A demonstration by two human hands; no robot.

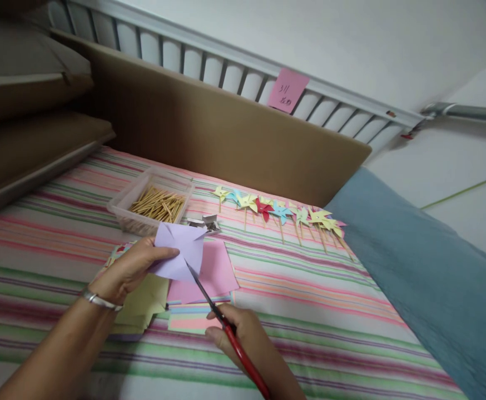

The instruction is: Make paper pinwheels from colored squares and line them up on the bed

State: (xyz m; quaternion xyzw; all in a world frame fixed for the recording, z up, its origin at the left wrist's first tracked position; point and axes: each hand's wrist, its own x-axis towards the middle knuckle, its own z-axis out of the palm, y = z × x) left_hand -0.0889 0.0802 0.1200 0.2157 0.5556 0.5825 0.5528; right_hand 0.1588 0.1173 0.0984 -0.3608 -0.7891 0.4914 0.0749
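Note:
A square of lilac paper [188, 241] is pinched between the thumb and fingers of my left hand [143, 258]. Slits run inward from its corners. Red-handled scissors [238, 345] are gripped in my right hand [247, 339], and their blades meet the paper's lower right corner. Below the lilac square lies a pink paper sheet [218, 272], on top of a stack of coloured paper strips or sheets [191, 319]. Yellow paper pieces [145, 303] rest under my left wrist.
A clear plastic box [120, 208] holds many thin wooden sticks [157, 204]. Beside it sits a small open box [210, 223] with dark bits. Finished paper pinwheels [281, 212] lie in a row before a cardboard panel [226, 150]. Cardboard boxes [38, 150] stand at left; a radiator [193, 61] is behind.

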